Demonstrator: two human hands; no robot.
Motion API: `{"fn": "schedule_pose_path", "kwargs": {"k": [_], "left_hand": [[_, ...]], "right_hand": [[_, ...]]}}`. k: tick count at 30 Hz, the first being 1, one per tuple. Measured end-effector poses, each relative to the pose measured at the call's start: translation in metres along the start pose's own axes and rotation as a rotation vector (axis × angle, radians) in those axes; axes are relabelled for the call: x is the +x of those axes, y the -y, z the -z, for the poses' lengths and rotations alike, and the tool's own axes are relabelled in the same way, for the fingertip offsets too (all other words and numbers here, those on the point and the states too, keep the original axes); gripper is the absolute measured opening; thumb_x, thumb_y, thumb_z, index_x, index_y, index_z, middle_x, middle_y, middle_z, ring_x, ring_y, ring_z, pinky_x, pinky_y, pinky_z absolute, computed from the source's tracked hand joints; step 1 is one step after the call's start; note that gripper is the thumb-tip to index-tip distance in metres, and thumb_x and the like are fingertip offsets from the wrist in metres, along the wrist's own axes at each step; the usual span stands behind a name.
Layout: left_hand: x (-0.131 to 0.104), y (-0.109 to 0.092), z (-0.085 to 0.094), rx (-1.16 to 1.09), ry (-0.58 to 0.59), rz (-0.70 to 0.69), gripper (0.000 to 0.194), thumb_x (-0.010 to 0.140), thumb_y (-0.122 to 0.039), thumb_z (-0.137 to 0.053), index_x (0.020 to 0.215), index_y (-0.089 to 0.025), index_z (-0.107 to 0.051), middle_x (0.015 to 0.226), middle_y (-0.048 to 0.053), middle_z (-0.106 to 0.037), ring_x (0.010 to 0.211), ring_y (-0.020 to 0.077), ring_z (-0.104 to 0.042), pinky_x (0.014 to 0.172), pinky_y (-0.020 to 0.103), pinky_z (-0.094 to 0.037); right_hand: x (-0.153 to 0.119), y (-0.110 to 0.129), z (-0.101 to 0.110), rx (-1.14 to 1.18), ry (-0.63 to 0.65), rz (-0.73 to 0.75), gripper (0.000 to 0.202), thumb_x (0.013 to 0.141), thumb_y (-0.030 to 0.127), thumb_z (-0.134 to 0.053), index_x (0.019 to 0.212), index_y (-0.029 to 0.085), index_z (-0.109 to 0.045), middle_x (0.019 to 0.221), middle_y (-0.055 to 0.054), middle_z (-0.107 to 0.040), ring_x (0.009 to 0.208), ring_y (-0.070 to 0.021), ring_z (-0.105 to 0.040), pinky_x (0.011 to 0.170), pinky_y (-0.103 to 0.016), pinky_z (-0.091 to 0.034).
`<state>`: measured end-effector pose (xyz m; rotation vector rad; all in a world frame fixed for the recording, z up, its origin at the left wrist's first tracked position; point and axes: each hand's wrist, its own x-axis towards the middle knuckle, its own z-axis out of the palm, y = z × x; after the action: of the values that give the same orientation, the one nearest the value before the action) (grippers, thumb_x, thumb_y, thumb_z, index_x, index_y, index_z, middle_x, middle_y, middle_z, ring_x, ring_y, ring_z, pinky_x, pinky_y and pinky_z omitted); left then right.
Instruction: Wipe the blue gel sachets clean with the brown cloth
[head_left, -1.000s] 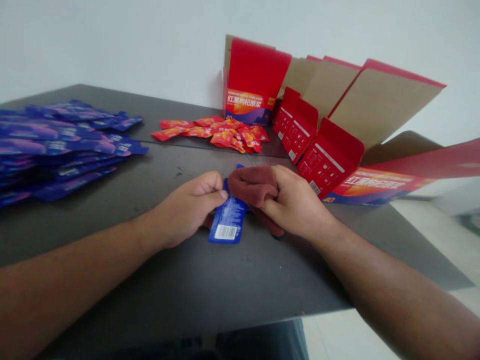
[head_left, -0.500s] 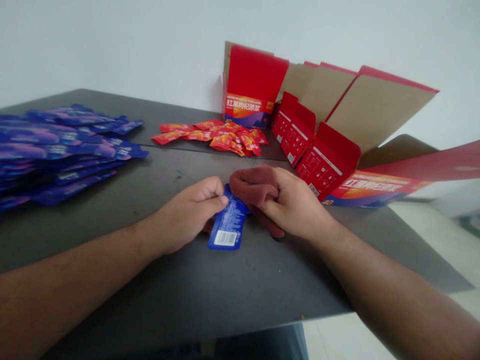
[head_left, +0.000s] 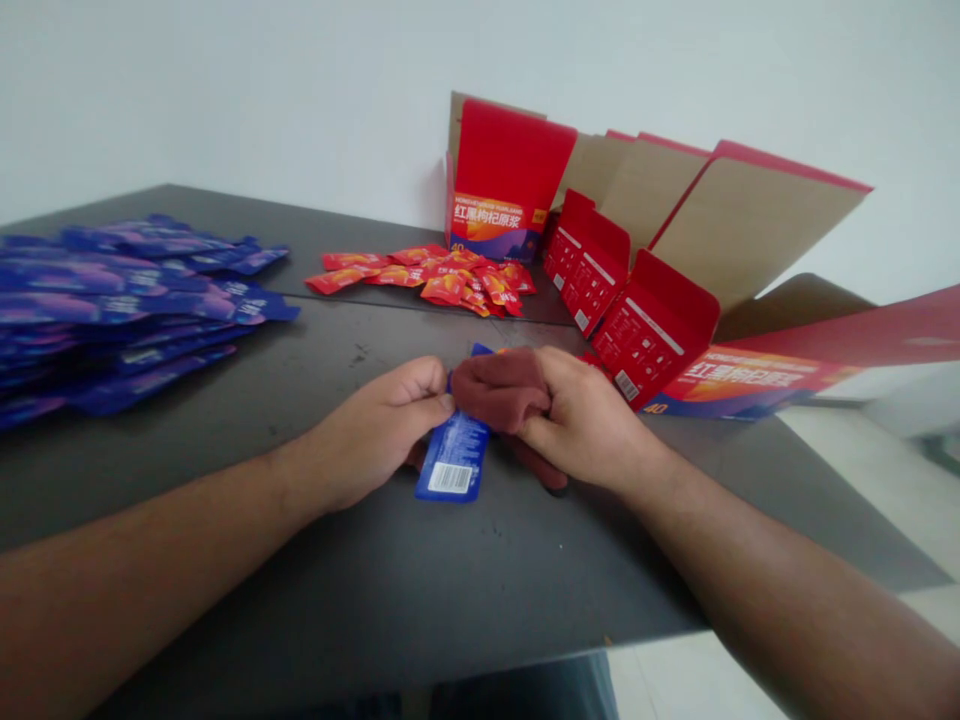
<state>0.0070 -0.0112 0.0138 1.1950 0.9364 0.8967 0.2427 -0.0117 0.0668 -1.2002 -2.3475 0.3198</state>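
Between my hands is a blue sachet point(head_left: 452, 465) with a white barcode label, its lower end toward me. My left hand point(head_left: 394, 425) pinches the sachet's left edge between thumb and fingers. A folded brown cloth point(head_left: 499, 390) is bunched in my right hand point(head_left: 589, 415) and lies over the sachet's upper part, hiding it. A blue corner shows above the cloth. Part of the cloth hangs down below my right hand.
Many blue sachets point(head_left: 135, 300) are piled at the left. Red sachets point(head_left: 450, 275) lie before an open red box point(head_left: 502, 180) at the back. More open boxes point(head_left: 652, 320) stand at the right. The grey table's point(head_left: 420, 610) front edge is near me.
The cloth and my right hand have shifted slightly left and down along the sachet, and a blue corner now shows above the cloth. My left hand is nearly unmoved.
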Motion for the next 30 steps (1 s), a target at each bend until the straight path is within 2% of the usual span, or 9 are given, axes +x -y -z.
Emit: {"fn": "schedule_pose_path", "kwargs": {"k": [4,6,10,12,16,18,23,25,30], "left_hand": [[0.0021,-0.0026,0.0019,-0.004,-0.039,-0.042,0.024,0.093,-0.033,-0.069,0.083,-0.022,-0.05,0.071,-0.004,-0.052,0.06,0.0117,-0.049,0.057,0.024,-0.043],[0.0031,-0.0021,0.0028,-0.004,-0.027,-0.03,0.024,0.093,-0.033,-0.069,0.084,-0.023,-0.05,0.071,-0.004,-0.053,0.059,0.0121,-0.05,0.057,0.024,-0.044],[0.0022,0.0016,0.0023,-0.014,0.007,0.008,0.022,0.094,-0.036,-0.069,0.088,-0.024,-0.052,0.069,-0.004,-0.055,0.058,0.0134,-0.052,0.056,0.026,-0.045],[0.0015,0.0029,0.0023,0.004,0.002,-0.002,0.02,0.094,-0.035,-0.068,0.089,-0.024,-0.053,0.07,-0.004,-0.055,0.058,0.0134,-0.052,0.056,0.026,-0.045],[0.0025,0.0028,0.0049,0.041,-0.02,-0.049,0.021,0.095,-0.034,-0.068,0.086,-0.023,-0.052,0.072,-0.003,-0.054,0.06,0.0121,-0.05,0.058,0.025,-0.044],[0.0034,0.0022,0.0058,0.054,-0.024,-0.065,0.023,0.095,-0.035,-0.068,0.085,-0.022,-0.052,0.072,-0.003,-0.054,0.061,0.0118,-0.049,0.059,0.025,-0.044],[0.0031,0.0018,0.0019,-0.013,-0.007,0.007,0.02,0.094,-0.036,-0.068,0.09,-0.024,-0.053,0.072,-0.003,-0.055,0.059,0.0132,-0.052,0.059,0.027,-0.046],[0.0021,0.0021,0.0007,-0.008,0.0,0.014,0.02,0.094,-0.036,-0.069,0.09,-0.024,-0.053,0.071,-0.004,-0.055,0.059,0.0133,-0.052,0.058,0.026,-0.046],[0.0018,0.0013,0.0036,0.059,-0.028,-0.046,0.022,0.096,-0.036,-0.067,0.087,-0.023,-0.051,0.073,-0.003,-0.053,0.061,0.012,-0.048,0.058,0.025,-0.043]], "right_hand": [[-0.0067,0.0028,-0.0077,0.029,0.223,0.23,0.016,0.08,0.012,-0.068,0.094,0.02,-0.063,0.097,-0.004,-0.067,0.089,-0.0203,-0.063,0.078,-0.032,-0.049],[-0.0056,0.0019,-0.0073,0.009,0.179,0.186,0.016,0.08,0.012,-0.067,0.094,0.02,-0.063,0.096,-0.004,-0.068,0.089,-0.0206,-0.063,0.078,-0.032,-0.049],[0.0019,-0.0029,-0.0013,-0.011,-0.036,-0.032,0.017,0.086,0.019,-0.068,0.103,0.02,-0.068,0.103,-0.007,-0.072,0.096,-0.0237,-0.067,0.086,-0.036,-0.05],[0.0023,-0.0036,-0.001,-0.002,-0.043,-0.044,0.019,0.087,0.021,-0.068,0.105,0.02,-0.068,0.104,-0.007,-0.073,0.097,-0.0239,-0.068,0.086,-0.037,-0.051],[-0.0047,0.0009,-0.0064,0.018,0.175,0.195,0.016,0.083,0.016,-0.068,0.098,0.021,-0.065,0.097,-0.004,-0.069,0.092,-0.0214,-0.065,0.082,-0.033,-0.05],[-0.0067,0.0028,-0.0076,0.011,0.234,0.246,0.015,0.083,0.014,-0.066,0.096,0.021,-0.064,0.098,-0.005,-0.068,0.091,-0.0208,-0.064,0.08,-0.032,-0.05],[0.0006,-0.0015,-0.002,-0.024,-0.041,-0.013,0.02,0.086,0.019,-0.068,0.106,0.02,-0.069,0.104,-0.007,-0.073,0.096,-0.0245,-0.067,0.086,-0.037,-0.051],[0.0023,-0.0032,-0.001,-0.005,-0.057,-0.042,0.023,0.088,0.02,-0.068,0.111,0.02,-0.07,0.107,-0.007,-0.074,0.099,-0.0246,-0.068,0.087,-0.037,-0.051],[-0.0047,0.0007,-0.0054,0.029,0.206,0.214,0.017,0.082,0.015,-0.068,0.097,0.02,-0.064,0.098,-0.004,-0.07,0.093,-0.0214,-0.066,0.081,-0.033,-0.05]]}}
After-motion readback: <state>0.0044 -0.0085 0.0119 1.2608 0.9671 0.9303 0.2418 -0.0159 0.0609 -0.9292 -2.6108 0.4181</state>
